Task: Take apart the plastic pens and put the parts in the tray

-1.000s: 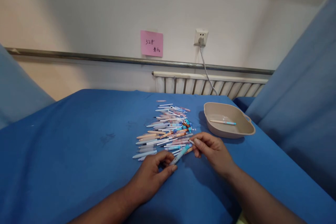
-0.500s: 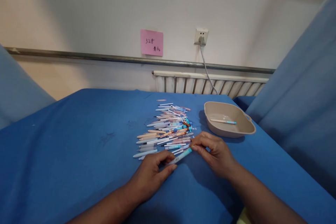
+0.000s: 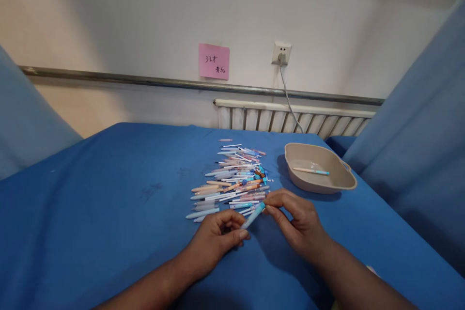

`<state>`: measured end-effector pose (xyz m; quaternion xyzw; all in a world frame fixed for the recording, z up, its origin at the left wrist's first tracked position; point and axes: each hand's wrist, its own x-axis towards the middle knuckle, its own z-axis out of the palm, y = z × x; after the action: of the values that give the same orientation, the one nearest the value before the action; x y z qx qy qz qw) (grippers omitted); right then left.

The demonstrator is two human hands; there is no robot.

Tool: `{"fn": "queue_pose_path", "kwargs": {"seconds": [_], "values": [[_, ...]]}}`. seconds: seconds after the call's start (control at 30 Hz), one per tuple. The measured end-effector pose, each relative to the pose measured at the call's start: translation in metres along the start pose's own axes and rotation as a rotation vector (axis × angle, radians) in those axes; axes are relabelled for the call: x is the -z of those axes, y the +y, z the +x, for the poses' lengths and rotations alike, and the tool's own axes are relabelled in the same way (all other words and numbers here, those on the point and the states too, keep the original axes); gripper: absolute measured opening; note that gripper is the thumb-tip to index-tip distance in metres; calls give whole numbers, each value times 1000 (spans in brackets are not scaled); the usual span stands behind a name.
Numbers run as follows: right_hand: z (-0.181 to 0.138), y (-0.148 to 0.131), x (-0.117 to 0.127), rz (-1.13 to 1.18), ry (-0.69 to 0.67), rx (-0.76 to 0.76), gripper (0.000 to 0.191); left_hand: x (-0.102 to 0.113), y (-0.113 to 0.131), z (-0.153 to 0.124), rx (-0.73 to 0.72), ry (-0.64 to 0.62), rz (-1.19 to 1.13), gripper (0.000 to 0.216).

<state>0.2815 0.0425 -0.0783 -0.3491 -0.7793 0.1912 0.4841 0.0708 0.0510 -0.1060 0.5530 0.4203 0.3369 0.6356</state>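
2 hands, left hand [image 3: 221, 237] plus right hand [image 3: 296, 220]. Light-blue pen [image 3: 254, 215] between them: just 1. Basin [image 3: 313, 185]: 1, with 1 two-tone pen [image 3: 311, 171] inside. Pen heap [image 3: 218, 183]: loads, too tangled to count tbh. Pink note [image 3: 214, 61], 1. Socket [image 3: 278, 52], 1. Curtains, 2.

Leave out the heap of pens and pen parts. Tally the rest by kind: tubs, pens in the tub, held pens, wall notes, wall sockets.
Tub: 1
Pen in the tub: 1
Held pen: 1
Wall note: 1
Wall socket: 1
Total: 5
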Motion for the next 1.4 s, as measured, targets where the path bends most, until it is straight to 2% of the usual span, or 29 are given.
{"fn": "queue_pose_path", "kwargs": {"seconds": [0.2, 0.37, 0.47, 0.63, 0.83, 1.03, 1.17, 1.4], "values": [[1, -5, 1, 40, -35, -3, 17, -3, 4, -1, -27, -2, -5, 20], [-5, -4, -7, 221, 96, -112, 18, -4, 8, -1, -76, -40, 33, 18], [-7, -2, -10, 267, 131, -123, 22, -2, 8, -1, -77, -50, 37, 19], [-5, -2, -7, 172, 119, -66, 27, 0, 5, 0, -58, -38, 46, 22], [-3, -5, -2, 27, 34, 49, 36, 1, -1, 2, -81, -4, 35, 20], [-3, -9, -5, 16, 38, 61, 35, 2, -1, 1, -78, 9, 26, 21], [-5, -10, -10, 98, 56, 14, 32, -2, 2, 0, -80, -39, -1, 21], [-10, -4, -17, 351, 192, -171, 28, -2, 4, 2, -127, -106, 47, 14]]}}
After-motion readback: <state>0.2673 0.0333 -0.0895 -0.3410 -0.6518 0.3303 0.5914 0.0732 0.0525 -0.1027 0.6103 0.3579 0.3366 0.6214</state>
